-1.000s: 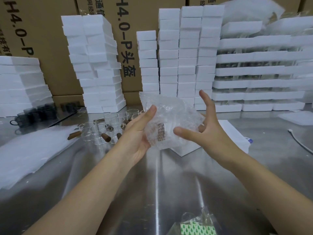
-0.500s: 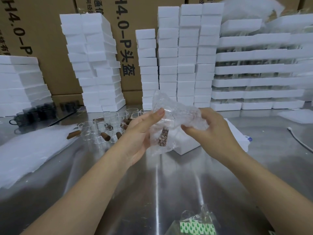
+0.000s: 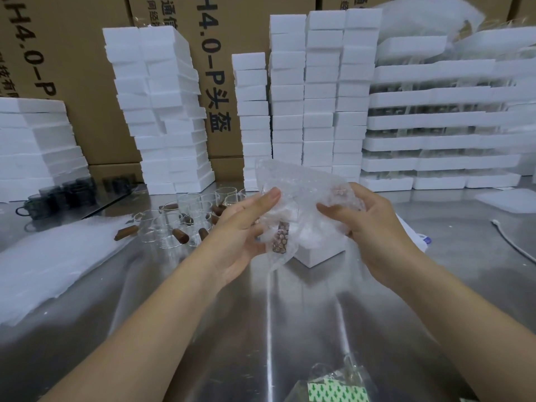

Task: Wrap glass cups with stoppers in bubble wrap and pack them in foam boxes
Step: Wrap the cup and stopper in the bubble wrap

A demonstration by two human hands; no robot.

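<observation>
Both hands hold a glass cup wrapped in bubble wrap above the steel table. Its brown stopper shows through the wrap, pointing down. My left hand grips the bundle's left side, thumb on top. My right hand curls round its right side and folds the wrap over. Just behind the bundle, an open white foam box sits on the table. Several bare glass cups with brown stoppers stand to the left.
Tall stacks of white foam boxes line the back before cardboard cartons. Bubble wrap sheets lie at the left. Dark cups sit far left. A bag with green-patterned stickers lies at the near edge. A white cable runs right.
My right hand went from spread open beside the bundle to curled over its right side, folding the wrap. The bundle turned slightly; the left hand kept its hold.
</observation>
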